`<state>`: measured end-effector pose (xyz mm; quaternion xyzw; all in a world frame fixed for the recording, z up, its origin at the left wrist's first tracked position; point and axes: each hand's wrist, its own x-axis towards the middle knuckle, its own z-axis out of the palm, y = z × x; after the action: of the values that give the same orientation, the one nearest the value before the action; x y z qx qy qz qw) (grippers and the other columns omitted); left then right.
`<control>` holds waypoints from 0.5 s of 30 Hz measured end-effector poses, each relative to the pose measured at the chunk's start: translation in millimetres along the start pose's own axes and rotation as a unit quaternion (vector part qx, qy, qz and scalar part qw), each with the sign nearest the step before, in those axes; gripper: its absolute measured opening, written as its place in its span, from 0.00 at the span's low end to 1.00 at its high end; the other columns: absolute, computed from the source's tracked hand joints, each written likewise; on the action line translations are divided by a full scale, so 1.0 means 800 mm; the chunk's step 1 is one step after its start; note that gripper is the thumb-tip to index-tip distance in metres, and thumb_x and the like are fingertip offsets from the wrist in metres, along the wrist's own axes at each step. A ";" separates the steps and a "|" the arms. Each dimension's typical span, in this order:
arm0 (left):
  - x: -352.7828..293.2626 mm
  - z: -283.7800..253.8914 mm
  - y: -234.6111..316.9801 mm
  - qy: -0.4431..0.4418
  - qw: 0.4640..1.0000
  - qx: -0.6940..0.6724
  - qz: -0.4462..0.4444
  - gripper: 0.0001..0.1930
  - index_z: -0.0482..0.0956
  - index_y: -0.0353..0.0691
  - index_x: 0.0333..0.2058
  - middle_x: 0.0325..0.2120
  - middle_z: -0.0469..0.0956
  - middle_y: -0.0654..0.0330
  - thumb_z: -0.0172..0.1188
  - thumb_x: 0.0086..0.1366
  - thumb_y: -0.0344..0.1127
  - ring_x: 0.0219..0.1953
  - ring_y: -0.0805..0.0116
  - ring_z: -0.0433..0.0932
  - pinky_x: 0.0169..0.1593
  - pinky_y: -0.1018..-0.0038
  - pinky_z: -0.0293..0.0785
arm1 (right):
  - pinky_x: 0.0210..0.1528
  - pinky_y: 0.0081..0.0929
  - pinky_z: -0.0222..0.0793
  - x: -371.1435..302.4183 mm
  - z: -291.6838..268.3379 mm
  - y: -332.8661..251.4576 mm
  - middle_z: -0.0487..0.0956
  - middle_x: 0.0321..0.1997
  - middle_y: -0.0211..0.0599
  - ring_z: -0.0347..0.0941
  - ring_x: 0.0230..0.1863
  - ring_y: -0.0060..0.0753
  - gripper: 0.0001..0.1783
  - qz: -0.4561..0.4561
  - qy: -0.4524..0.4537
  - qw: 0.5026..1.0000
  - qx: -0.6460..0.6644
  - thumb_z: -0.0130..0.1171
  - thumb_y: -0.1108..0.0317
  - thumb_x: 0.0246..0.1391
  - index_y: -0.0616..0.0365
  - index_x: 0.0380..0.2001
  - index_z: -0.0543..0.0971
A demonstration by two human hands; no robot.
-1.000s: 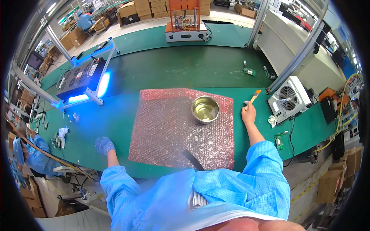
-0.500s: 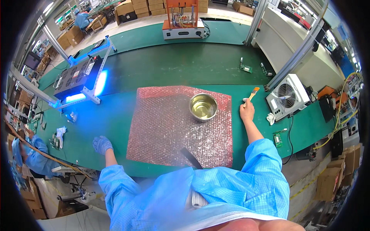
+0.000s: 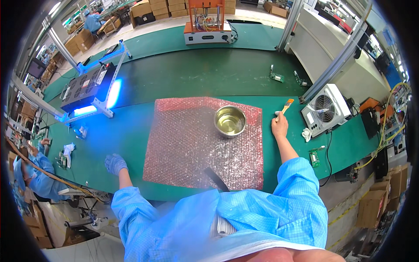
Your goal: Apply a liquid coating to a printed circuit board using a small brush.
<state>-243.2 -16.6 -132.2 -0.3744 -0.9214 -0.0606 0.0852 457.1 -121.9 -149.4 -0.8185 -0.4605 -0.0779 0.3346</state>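
Observation:
My right hand point(image 3: 279, 126) is closed around a paintbrush point(image 3: 284, 109) with a pale handle and orange bristles, held over the green table to the right of the mat. A steel bowl point(image 3: 230, 122) of clear yellowish liquid stands on the upper right part of a pink bubble-wrap sheet point(image 3: 183, 148). Left of that sheet, my left hand point(image 3: 116, 164), in a bluish glove, rests on the table with nothing visible in it and its fingers loosely extended. A dark strap-like piece point(image 3: 216, 179) lies across the sheet's near edge.
A white fan unit point(image 3: 325, 110) stands at right, with a crumpled white cloth point(image 3: 307, 134) and a green circuit board point(image 3: 314, 158) nearby. More boards point(image 3: 276, 77) lie on the dark conveyor strip. A lamp unit point(image 3: 89, 89) glows blue at left; a co-worker's sleeve point(image 3: 46, 179) shows beyond.
The boards on the dark strip have shifted slightly left. At the far left, a co-worker's hand has come into view above the table edge. Both my hands have stayed put.

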 end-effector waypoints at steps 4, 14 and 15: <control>0.000 0.002 0.000 0.011 1.000 0.003 0.001 0.26 0.66 0.41 0.56 0.56 0.67 0.51 0.39 0.66 0.50 0.57 0.54 0.66 0.56 0.57 0.63 | 0.41 0.46 0.67 0.000 -0.001 -0.002 0.76 0.34 0.46 0.72 0.38 0.52 0.14 -0.004 0.005 1.000 -0.004 0.55 0.71 0.45 0.54 0.39 0.71; -0.005 -0.001 0.001 0.052 0.998 -0.015 0.007 0.23 0.69 0.39 0.51 0.51 0.71 0.50 0.41 0.66 0.49 0.54 0.53 0.69 0.55 0.58 0.65 | 0.40 0.46 0.67 0.000 -0.004 -0.005 0.76 0.32 0.47 0.72 0.37 0.53 0.14 -0.002 0.008 1.000 0.006 0.55 0.72 0.45 0.54 0.38 0.71; -0.005 0.000 0.001 0.050 0.999 -0.013 0.009 0.23 0.69 0.38 0.51 0.50 0.71 0.50 0.41 0.66 0.49 0.54 0.53 0.69 0.55 0.59 0.65 | 0.40 0.46 0.67 0.000 -0.004 -0.005 0.76 0.32 0.47 0.72 0.37 0.53 0.13 -0.004 0.010 1.000 0.007 0.55 0.72 0.45 0.54 0.38 0.71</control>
<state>-239.8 -18.7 -133.0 -0.3802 -0.9117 -0.0905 0.1266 454.4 -122.3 -145.4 -0.8134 -0.4609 -0.0843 0.3447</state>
